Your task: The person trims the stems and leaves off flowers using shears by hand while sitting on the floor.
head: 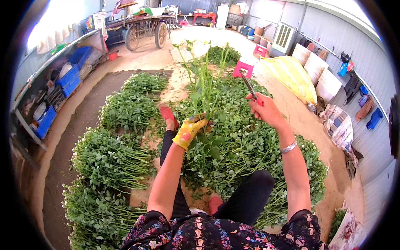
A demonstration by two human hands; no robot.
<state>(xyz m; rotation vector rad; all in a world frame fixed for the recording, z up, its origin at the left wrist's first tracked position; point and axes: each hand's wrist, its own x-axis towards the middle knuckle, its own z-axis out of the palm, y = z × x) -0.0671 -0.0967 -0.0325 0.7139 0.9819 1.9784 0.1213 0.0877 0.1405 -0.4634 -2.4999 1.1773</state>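
Observation:
My left hand (191, 131), in a yellow patterned glove, grips a bunch of leafy green flower stems (203, 89) held upright in front of me. Pale blooms top the bunch, washed out by glare. Bare but for a bracelet at the wrist, my right hand (265, 109) holds a pair of scissors or shears (249, 86) with red handles, the dark blades pointing up and away. The blades are apart from the bunch, to its right. Beneath both hands spreads a large heap of cut leafy stems (237, 150).
Bundled white-budded stems (109, 153) lie along a dark ground sheet (62, 150) to the left. Pink plastic stools (243, 68) stand ahead. A yellow cloth (290, 76) and stacked white tubs (326, 84) line the right. Blue crates (68, 81) and a wheeled cart (145, 31) are at left.

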